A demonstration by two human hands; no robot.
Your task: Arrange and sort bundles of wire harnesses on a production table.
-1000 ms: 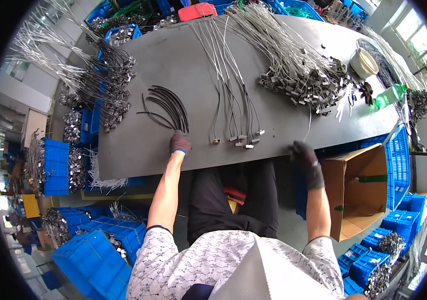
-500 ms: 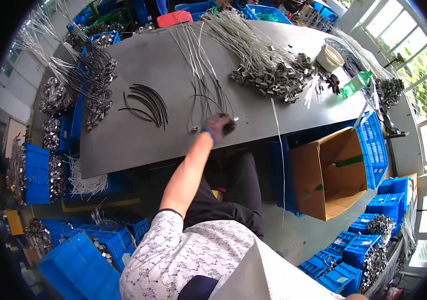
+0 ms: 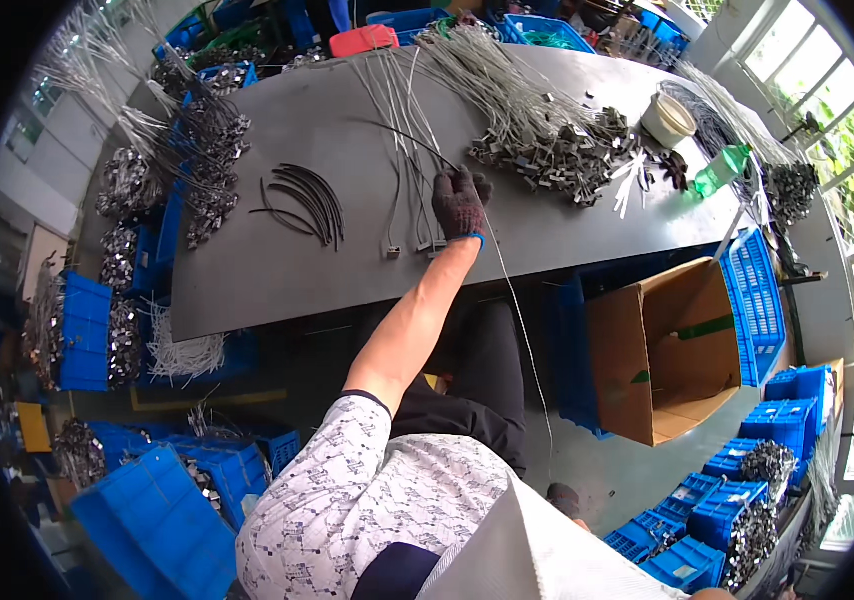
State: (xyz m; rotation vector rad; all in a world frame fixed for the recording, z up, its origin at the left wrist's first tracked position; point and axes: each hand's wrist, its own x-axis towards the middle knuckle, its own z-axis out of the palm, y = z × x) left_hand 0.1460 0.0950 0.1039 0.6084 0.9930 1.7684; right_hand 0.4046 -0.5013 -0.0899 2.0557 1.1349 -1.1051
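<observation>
My left hand, in a dark knitted glove with a blue cuff, is closed above the table around a black tube. That thin tube sticks out from the fingers toward the far left. From beside this hand, a thin pale wire hangs over the table's near edge; whether the fingers hold it too is hidden. Long wires with metal end pieces lie under and left of the hand. Low on the right, my right hand shows as a small dark gloved part, its fingers unclear. A fan of curved black tubes rests farther left.
On the grey table lies a big bundle of wires with metal ends. Beyond it are a white tub and a green bottle. A cardboard box stands right of my legs. Blue crates flank me.
My left hand has moved up and right across the table, with the black tube now in its fingers. The pale wire has shifted left at its top. My right glove has come into view.
</observation>
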